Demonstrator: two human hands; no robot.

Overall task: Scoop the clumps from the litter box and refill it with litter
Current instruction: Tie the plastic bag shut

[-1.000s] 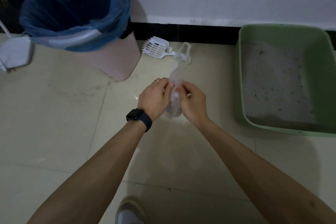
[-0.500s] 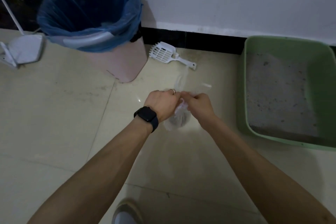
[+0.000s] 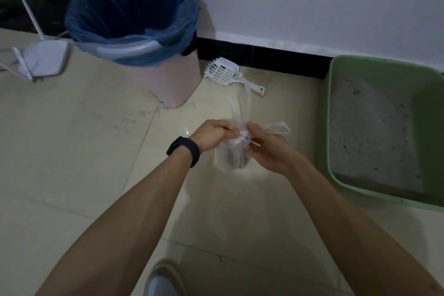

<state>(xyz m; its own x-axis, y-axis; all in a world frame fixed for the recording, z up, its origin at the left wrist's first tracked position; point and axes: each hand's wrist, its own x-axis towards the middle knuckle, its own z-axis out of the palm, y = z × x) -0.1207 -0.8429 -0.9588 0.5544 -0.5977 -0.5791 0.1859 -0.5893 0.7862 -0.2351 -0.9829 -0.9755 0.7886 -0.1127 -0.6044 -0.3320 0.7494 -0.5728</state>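
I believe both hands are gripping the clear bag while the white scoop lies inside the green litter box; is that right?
No: the head view shows the white scoop on the floor beside the pink bin, outside the green litter box. The left hand and right hand grip the clear bag.

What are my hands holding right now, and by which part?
Both the left hand and the right hand pinch the small clear plastic bag at its gathered neck, its filled bottom hanging below.
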